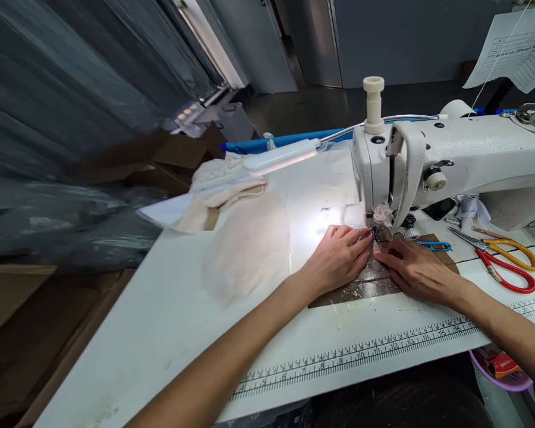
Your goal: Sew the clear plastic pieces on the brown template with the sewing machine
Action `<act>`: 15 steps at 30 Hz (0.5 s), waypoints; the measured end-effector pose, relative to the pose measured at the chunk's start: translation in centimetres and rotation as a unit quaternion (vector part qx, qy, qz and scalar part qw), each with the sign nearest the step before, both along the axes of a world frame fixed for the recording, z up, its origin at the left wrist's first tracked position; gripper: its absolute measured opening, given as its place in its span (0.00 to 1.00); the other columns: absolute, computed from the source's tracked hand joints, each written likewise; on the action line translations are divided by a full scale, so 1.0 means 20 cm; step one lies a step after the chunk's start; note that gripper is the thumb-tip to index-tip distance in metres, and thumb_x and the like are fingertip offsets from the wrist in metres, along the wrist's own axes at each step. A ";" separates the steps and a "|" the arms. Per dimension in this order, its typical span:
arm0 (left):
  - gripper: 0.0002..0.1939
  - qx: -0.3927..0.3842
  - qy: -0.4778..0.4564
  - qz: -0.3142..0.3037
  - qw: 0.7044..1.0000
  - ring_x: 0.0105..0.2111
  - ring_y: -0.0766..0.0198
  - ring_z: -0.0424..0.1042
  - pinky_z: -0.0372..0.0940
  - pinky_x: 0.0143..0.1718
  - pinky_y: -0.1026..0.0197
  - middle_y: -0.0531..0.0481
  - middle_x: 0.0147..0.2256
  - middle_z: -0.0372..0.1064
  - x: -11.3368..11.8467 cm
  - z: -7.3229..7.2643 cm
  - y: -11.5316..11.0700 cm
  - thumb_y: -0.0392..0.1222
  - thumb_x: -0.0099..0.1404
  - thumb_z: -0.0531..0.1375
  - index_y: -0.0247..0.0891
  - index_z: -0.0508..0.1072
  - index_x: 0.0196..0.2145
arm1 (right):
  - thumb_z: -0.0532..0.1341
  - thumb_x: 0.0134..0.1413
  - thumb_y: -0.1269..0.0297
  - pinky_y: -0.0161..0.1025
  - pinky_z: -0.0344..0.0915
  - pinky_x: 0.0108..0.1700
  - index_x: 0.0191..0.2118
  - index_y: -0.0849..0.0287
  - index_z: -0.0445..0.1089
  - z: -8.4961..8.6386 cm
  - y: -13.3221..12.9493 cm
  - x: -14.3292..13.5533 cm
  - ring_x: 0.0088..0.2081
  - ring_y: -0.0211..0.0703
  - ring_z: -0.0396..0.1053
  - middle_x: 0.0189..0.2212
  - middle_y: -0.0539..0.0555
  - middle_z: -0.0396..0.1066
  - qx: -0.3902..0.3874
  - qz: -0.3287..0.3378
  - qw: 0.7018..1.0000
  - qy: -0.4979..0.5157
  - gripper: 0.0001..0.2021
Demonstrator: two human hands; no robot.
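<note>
A white sewing machine (463, 148) stands at the right of the table, its needle area low at its left end. My left hand (341, 255) lies just left of the presser foot, fingers together, fingertips on something small and pale. On the right side of the foot, my right hand (412, 267) has its fingers bent and pressed on the same spot. What lies under the fingertips is too small to name. Beneath both hands is a brown, shiny plate (365, 288). A pale fabric flower (381, 213) sits by the needle bar.
Scissors with red and yellow handles (510, 255) lie at the right, and a blue thread cutter (437, 245) is beside my right hand. A lit lamp (280, 157) hangs over the white table (160, 333). Cream fabric (205, 205) lies at the back left; cardboard boxes stand beyond.
</note>
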State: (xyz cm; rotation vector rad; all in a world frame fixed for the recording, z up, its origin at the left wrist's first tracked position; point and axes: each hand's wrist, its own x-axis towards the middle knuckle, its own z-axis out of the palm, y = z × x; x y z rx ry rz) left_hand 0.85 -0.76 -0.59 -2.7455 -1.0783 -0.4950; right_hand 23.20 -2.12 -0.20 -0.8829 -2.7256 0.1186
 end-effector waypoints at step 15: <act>0.17 -0.018 -0.070 0.005 0.997 0.44 0.51 0.70 0.61 0.43 0.47 0.41 0.51 0.73 -0.01 -0.04 -0.01 0.45 0.74 0.49 0.35 0.71 0.51 | 0.51 0.61 0.76 0.46 0.70 0.41 0.50 0.62 0.66 -0.01 -0.02 -0.01 0.40 0.48 0.65 0.40 0.61 0.66 0.007 -0.015 0.999 0.037 0.15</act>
